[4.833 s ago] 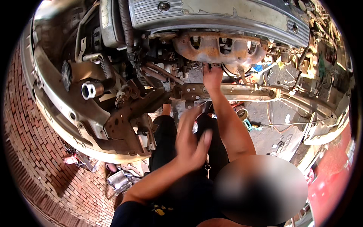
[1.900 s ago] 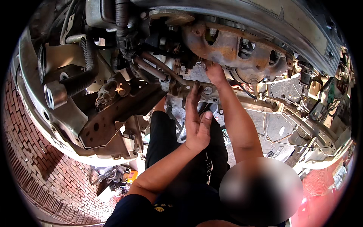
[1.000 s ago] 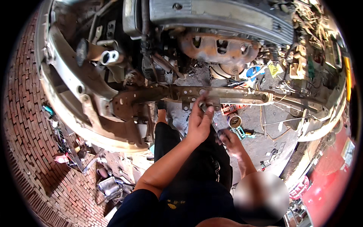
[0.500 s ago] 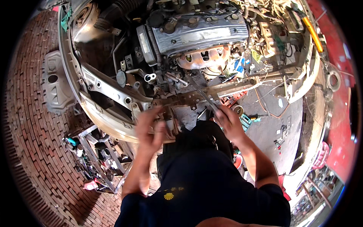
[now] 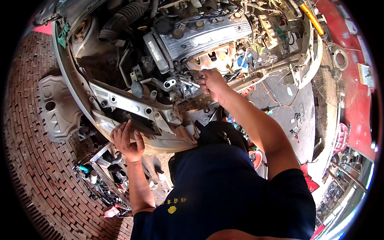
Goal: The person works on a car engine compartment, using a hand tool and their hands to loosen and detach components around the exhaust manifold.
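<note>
My right hand [image 5: 213,85] reaches over the front crossmember [image 5: 240,85] into the engine bay, beside the rusty exhaust manifold [image 5: 218,58]. Its fingers are curled closed, and what they hold, if anything, cannot be made out. Close to the fingertips lie metal rods [image 5: 189,82] and a silver pipe fitting [image 5: 169,84]. My left hand [image 5: 129,142] rests at the car's front edge, by the pale bumper [image 5: 154,146], fingers spread and holding nothing. Behind the manifold sits the engine with its ribbed silver valve cover [image 5: 208,38].
A grey undertray-like panel [image 5: 60,108] lies on the brick floor at left. A cart of tools and bottles [image 5: 108,172] stands below it. To the right are a fan [image 5: 334,80], a red wall and loose parts [image 5: 296,122] on the ground. A yellow-orange bar [image 5: 312,19] lies at the bay's far right.
My right hand has moved forward and left into the engine bay; the long metal bar it held is no longer plainly visible. My left hand has moved left to the bumper edge.
</note>
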